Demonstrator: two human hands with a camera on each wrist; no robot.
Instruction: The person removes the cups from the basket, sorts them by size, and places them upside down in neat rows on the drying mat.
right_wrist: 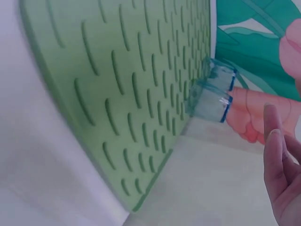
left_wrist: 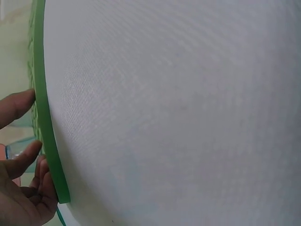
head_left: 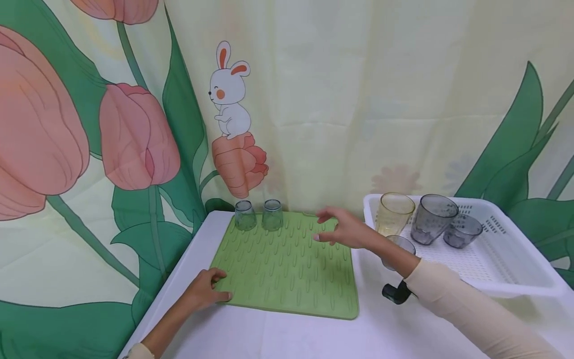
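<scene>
A green ridged mat [head_left: 287, 269] lies on the white-covered table. Two small bluish glasses [head_left: 245, 216] [head_left: 272, 216] stand side by side near its back left corner, apparently upside down. At the mat's front left corner rests my left hand [head_left: 202, 289]; thumb and fingers touch the mat edge [left_wrist: 43, 99] in the left wrist view. My right hand [head_left: 347, 229] hovers over the back right part of the mat, holding nothing, fingers loosely bent. In the right wrist view, its fingers [right_wrist: 274, 155] are apart from the mat and glasses.
A white perforated basket [head_left: 511, 288] at the right holds an amber glass [head_left: 395, 209], a tall grey glass [head_left: 433, 219] and a short grey one [head_left: 463, 232]. Another glass [head_left: 400, 243] is partly hidden by my right forearm. A printed curtain [head_left: 323, 99] hangs behind.
</scene>
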